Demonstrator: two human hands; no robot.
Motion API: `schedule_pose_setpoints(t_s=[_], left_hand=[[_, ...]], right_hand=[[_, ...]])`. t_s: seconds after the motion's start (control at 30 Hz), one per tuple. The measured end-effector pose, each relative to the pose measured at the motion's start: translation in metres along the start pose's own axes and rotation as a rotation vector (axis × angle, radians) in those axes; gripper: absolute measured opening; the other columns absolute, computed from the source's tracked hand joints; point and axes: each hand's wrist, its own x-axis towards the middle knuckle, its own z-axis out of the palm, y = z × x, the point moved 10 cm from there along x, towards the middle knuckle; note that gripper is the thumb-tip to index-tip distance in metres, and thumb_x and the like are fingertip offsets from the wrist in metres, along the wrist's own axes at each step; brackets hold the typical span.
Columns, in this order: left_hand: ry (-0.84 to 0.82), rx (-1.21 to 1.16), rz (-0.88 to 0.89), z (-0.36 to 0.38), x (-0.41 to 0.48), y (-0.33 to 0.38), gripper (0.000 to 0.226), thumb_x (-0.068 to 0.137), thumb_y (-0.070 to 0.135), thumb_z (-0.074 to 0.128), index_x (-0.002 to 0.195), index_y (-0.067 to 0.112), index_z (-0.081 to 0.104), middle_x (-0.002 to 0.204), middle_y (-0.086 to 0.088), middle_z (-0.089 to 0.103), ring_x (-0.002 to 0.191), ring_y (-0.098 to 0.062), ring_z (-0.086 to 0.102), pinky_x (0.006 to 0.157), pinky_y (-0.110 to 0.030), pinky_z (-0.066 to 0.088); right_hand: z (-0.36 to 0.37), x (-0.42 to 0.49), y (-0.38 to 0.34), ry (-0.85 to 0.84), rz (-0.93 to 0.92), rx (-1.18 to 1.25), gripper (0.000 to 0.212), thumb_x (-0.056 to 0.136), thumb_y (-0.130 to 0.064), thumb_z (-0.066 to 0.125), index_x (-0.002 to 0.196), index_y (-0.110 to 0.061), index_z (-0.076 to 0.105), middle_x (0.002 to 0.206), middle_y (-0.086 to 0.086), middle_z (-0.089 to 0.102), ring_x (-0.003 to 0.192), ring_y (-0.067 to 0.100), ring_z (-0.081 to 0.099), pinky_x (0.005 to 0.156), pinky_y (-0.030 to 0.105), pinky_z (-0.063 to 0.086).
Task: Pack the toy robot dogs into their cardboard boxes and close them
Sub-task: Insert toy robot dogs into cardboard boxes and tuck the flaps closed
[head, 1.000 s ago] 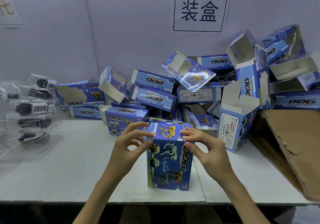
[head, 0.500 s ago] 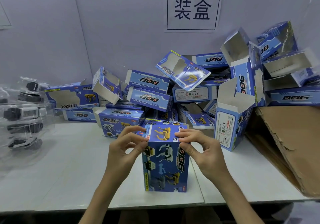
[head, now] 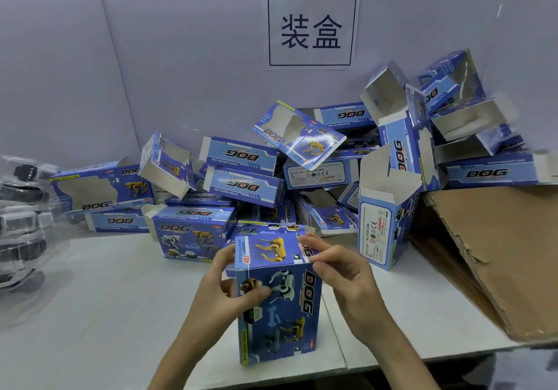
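Centre foreground, near the front edge of the white table (head: 90,299): tall blue printed cardboard box (head: 277,314), lettered "DOG", standing on end with the top flap folded down and the yellow-dog panel marked "TOP" facing up; contents hidden. Gripped at the upper left corner by the left hand (head: 217,293), with thumb across the front face and fingers curled behind the side. Pinched at the upper right corner by the right hand (head: 347,284), with fingertips on the top edge; motion-blurred there, so exact contact hard to tell.

Behind, against the pale lilac wall (head: 181,57): loose heap of matching blue boxes (head: 241,184), lying at all angles, several with ends open and grey insides showing. Right of centre, just beside the heap: one open-topped blue box (head: 386,223) standing upright, flaps raised. Far right: torn sheet of brown corrugated cardboard (head: 498,253), lying across the table's right end. Far left: toy robot dogs (head: 21,223), grey and black, sealed in clear plastic bags, stacked on the table, well apart from the held box. Above the heap: white paper sign (head: 311,30) with two black characters in a rectangular frame, fixed to the wall.
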Motion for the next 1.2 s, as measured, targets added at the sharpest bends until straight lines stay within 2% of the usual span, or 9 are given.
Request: schedule_pose_setpoints(t_s=[0.1,0.2,0.3,0.4,0.5,0.67,0.9,1.07,1.2], left_hand=[[0.077,0.054,0.109,-0.005,-0.011,0.011,0.076,0.056,0.039,0.091,0.117,0.055,0.049,0.1,0.004,0.071,0.077,-0.034,0.066,0.065,-0.036,0.061],[0.109,0.199,0.319,-0.004,-0.025,0.033,0.084,0.053,0.044,0.088,0.126,0.047,0.047,0.091,-0.005,0.068,0.067,-0.017,0.06,0.059,-0.024,0.054],[0.062,0.513,0.611,0.012,-0.038,0.062,0.088,0.058,0.032,0.087,0.134,0.043,0.043,0.135,0.009,0.053,0.098,-0.001,0.06,0.069,-0.014,0.052],[0.005,0.75,0.719,0.03,-0.042,0.065,0.103,0.052,0.014,0.095,0.136,0.041,0.041,0.152,0.007,0.037,0.1,-0.018,0.061,0.065,-0.036,0.061],[-0.018,0.813,0.755,0.04,-0.043,0.057,0.111,0.049,0.009,0.096,0.14,0.036,0.038,0.155,-0.003,0.031,0.088,-0.008,0.052,0.066,-0.029,0.058],[0.095,0.607,0.471,0.004,-0.028,0.002,0.107,0.071,0.01,0.086,0.153,0.034,0.023,0.163,0.004,0.018,0.102,0.0,0.061,0.077,-0.016,0.054],[0.081,0.5,0.061,-0.024,-0.01,-0.072,0.08,0.082,0.01,0.077,0.137,0.047,0.032,0.155,0.014,0.027,0.095,0.004,0.063,0.073,-0.011,0.048],[-0.025,0.672,0.018,-0.013,-0.012,-0.078,0.075,0.085,0.025,0.075,0.138,0.043,0.024,0.155,0.014,0.02,0.095,0.006,0.061,0.074,-0.008,0.045],[-0.057,0.771,0.011,-0.008,-0.012,-0.078,0.074,0.088,0.031,0.071,0.138,0.043,0.018,0.157,0.015,0.013,0.099,0.004,0.058,0.079,-0.011,0.046]], right_hand=[[-0.021,-0.005,0.016,0.115,0.198,0.449,0.037,0.094,-0.039,0.055,0.118,-0.013,0.067,0.138,0.013,0.06,0.131,0.027,0.055,0.102,0.046,0.043],[-0.036,-0.019,0.045,0.122,0.487,0.178,0.062,0.091,-0.061,0.039,0.127,-0.016,0.06,0.128,0.014,0.064,0.103,0.028,0.068,0.072,0.039,0.055],[-0.028,-0.037,0.063,-0.076,0.692,0.059,0.072,0.089,-0.078,0.029,0.129,-0.028,0.06,0.123,0.016,0.065,0.088,0.036,0.066,0.057,0.035,0.052],[-0.021,-0.043,0.059,-0.156,0.735,0.084,0.07,0.085,-0.08,0.036,0.13,-0.033,0.061,0.123,0.018,0.065,0.093,0.034,0.066,0.06,0.036,0.055],[-0.028,-0.047,0.061,-0.068,0.737,0.089,0.066,0.078,-0.065,0.058,0.129,-0.022,0.063,0.122,0.022,0.065,0.089,0.028,0.067,0.061,0.038,0.055],[-0.055,-0.057,0.046,0.112,0.559,0.077,0.067,0.081,-0.043,0.07,0.13,0.0,0.05,0.115,0.027,0.067,0.081,0.029,0.063,0.06,0.038,0.056],[-0.121,-0.057,-0.04,0.467,0.08,0.262,0.042,0.083,-0.04,0.059,0.115,-0.015,0.071,0.102,0.014,0.074,0.076,0.022,0.07,0.069,0.037,0.061],[-0.19,-0.049,-0.075,0.801,-0.161,0.28,0.045,0.093,-0.052,0.054,0.13,-0.027,0.057,0.135,-0.005,0.062,0.111,0.011,0.066,0.085,0.03,0.059],[-0.23,-0.035,-0.044,0.88,0.048,-0.041,0.04,0.106,-0.039,0.039,0.145,-0.032,0.044,0.154,-0.006,0.039,0.141,0.02,0.039,0.109,0.038,0.035]])
